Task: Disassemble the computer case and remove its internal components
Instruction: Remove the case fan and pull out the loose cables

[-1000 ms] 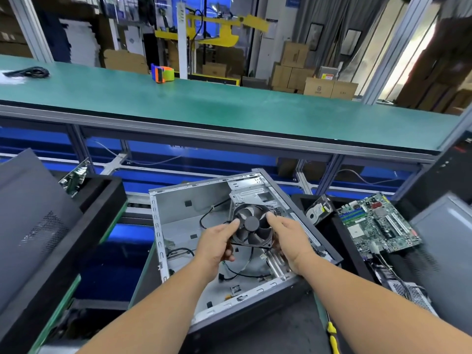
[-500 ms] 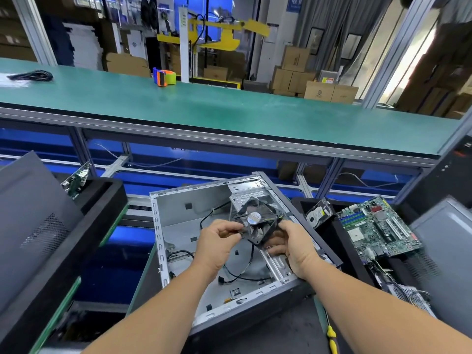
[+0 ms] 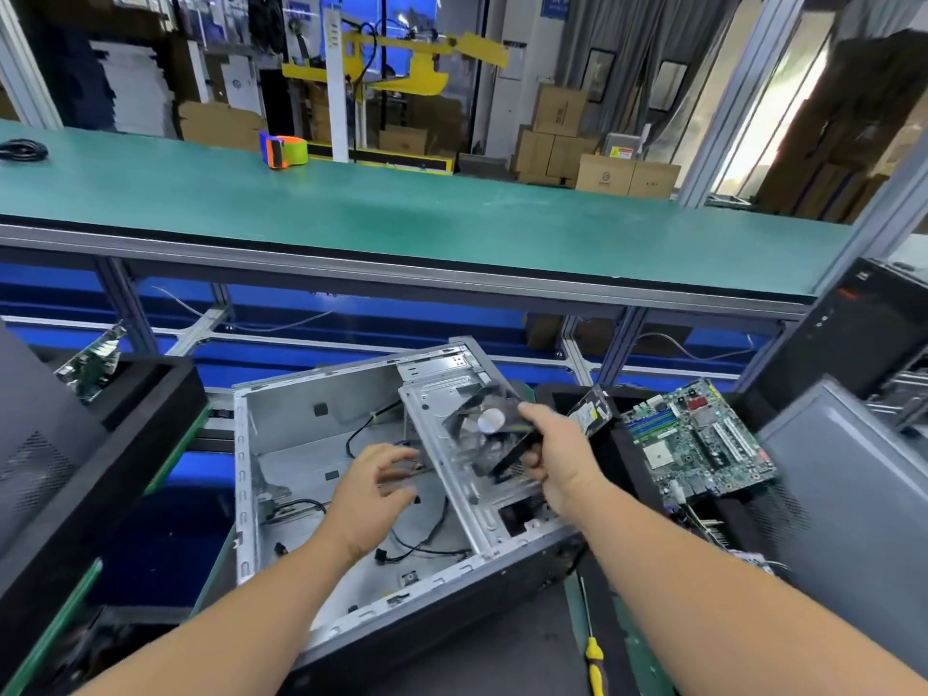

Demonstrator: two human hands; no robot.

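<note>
Right hand [image 3: 555, 459] grips the black fan [image 3: 489, 429] above the open computer case [image 3: 301, 444]; left hand [image 3: 371, 489] hovers empty, fingers loosely spread; fan label unreadable.

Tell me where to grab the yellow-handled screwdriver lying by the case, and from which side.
Grip the yellow handle, coming from above. The screwdriver lies flat on the dark mat right of the computer case, thin shaft pointing away from the person; the handle is the thick end nearest them and probably the surest hold. The right hand holds the fan; the left hand looks free.
</note>
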